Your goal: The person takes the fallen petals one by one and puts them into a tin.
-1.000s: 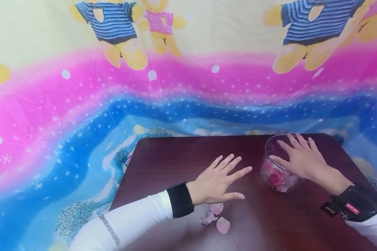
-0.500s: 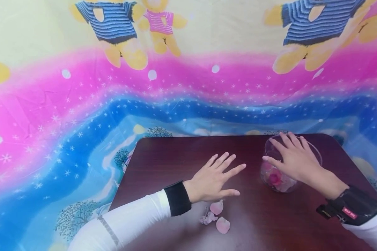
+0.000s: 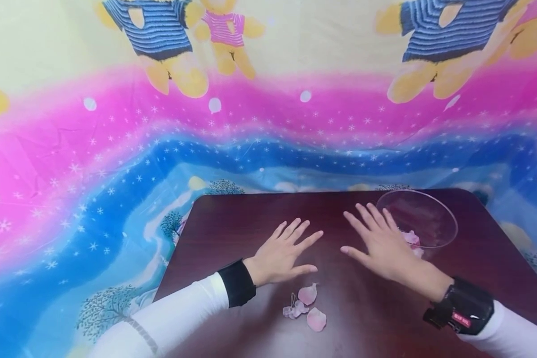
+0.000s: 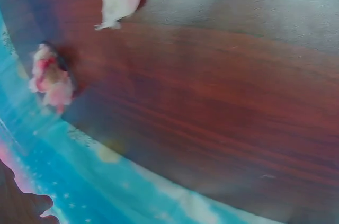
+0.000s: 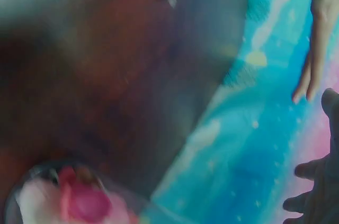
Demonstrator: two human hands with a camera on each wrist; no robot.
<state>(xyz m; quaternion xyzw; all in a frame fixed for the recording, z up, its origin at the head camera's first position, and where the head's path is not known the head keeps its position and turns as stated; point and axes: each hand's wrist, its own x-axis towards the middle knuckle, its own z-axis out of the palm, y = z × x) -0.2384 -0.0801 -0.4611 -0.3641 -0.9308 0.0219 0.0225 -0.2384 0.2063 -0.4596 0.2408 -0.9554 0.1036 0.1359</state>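
My left hand [image 3: 279,252] is held over the table with its fingers spread and holds nothing. Just below it lie two pale pink petals [image 3: 316,319] and a small lilac flower sprig [image 3: 295,309]. My right hand [image 3: 382,243], fingers also spread and holding nothing, is in front of the clear glass vase [image 3: 455,223] and hides much of it. Pink petals [image 3: 411,238] show inside the vase. In the right wrist view a deep pink flower [image 5: 87,203] lies among paler petals in it.
The dark wooden table [image 3: 232,223] has rounded far corners. A patterned cloth [image 3: 268,109] with printed bears hangs behind its far edge. Black bands [image 3: 237,282] circle both wrists.
Both hands have moved left, the right one farther, from over the vase to its left front. More of the vase rim shows now. The petals on the table stay put.
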